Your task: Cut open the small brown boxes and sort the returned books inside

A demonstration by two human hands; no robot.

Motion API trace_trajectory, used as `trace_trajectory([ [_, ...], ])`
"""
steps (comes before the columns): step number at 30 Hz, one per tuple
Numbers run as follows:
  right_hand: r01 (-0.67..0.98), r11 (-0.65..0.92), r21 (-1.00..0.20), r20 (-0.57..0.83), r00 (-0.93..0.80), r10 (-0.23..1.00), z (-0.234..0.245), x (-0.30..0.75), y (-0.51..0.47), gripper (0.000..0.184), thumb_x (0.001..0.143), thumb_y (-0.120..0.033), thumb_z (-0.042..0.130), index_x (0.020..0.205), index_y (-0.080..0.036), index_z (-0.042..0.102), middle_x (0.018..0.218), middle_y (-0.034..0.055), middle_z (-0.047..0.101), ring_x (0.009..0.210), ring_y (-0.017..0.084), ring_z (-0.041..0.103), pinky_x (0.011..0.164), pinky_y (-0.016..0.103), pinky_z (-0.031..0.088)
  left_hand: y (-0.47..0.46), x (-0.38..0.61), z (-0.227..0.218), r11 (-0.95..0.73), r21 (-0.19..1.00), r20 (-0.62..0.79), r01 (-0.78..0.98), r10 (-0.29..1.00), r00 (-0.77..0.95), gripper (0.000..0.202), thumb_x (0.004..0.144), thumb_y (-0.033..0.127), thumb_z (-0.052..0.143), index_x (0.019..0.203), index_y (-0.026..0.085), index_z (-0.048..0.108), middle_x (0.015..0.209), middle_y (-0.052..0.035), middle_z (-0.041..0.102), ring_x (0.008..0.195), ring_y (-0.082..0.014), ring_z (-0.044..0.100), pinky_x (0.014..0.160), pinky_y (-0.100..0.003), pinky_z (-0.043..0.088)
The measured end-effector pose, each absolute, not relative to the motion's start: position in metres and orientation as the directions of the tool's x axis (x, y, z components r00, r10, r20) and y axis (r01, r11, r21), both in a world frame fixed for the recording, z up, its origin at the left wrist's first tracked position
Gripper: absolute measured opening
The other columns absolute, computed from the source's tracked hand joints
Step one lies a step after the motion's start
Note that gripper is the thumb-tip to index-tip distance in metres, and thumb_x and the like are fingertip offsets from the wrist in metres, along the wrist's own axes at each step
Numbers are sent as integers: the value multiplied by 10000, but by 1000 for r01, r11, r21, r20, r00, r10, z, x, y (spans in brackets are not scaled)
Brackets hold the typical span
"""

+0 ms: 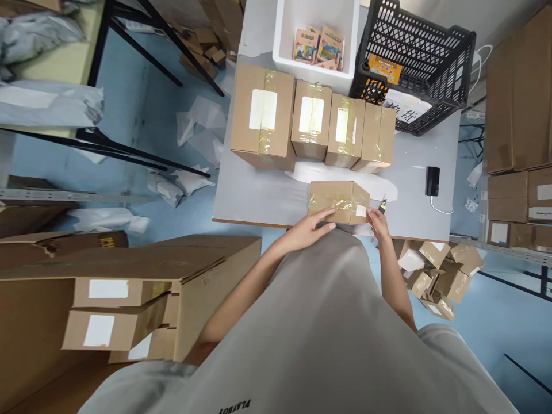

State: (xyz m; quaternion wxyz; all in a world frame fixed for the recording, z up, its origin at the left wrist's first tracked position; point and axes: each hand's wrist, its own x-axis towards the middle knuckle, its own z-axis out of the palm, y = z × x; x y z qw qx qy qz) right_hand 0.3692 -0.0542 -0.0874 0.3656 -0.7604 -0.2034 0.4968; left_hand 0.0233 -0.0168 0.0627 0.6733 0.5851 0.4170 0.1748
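Note:
A small taped cardboard box (338,199) lies at the near edge of the grey table (259,195). My left hand (311,225) rests flat on the box's near side, fingers stretched out along it. My right hand (378,221) is closed at the box's right end, beside a small white label, and grips a thin dark tool with a yellow part (383,203). Behind the box stands a row of several taped cartons (313,123) with white labels.
A white foam bin (317,34) with colourful packets and a black plastic crate (414,54) stand at the table's far end. A phone on a cable (432,180) lies at the right. A big open carton of labelled boxes (125,305) is at my left; small boxes (440,276) litter the floor.

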Motion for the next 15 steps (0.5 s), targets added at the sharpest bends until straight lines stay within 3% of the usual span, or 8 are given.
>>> trace_trajectory([
  [4,-54,-653,-755,-621,375,688,-76,351,-51,774,567,-797,932,1052,-218,763,1019,87,858,1007,281,783,898,396,631,-13,-9,35,396,906,-423,149,837,348,837,942,797,759,1531,204,719,1644,-162,687,1591,-392,608,1355,-544,478],
  [8,19,-591,-807,-555,321,768,-62,320,-41,822,632,-846,898,1124,-199,773,1161,157,860,1172,346,783,1038,493,639,-4,-31,7,445,886,-460,130,879,124,784,846,691,899,1421,188,724,1483,-194,788,1515,-386,677,1306,-552,528],
  [12,217,-481,-849,-396,341,853,-34,302,-29,879,753,-865,803,1263,-149,778,1328,224,815,1195,360,780,1088,527,640,-1,-29,-13,505,854,-512,125,858,35,709,816,559,956,1366,214,670,1368,-177,833,1359,-343,776,1230,-525,580],
  [15,398,-368,-841,-223,365,904,0,303,-26,778,924,-791,711,1373,-158,770,1388,214,771,1177,324,772,1099,522,643,-2,-17,-27,554,828,-559,89,828,43,694,849,577,923,1373,230,630,1279,-143,862,1229,-311,817,1159,-491,605],
])
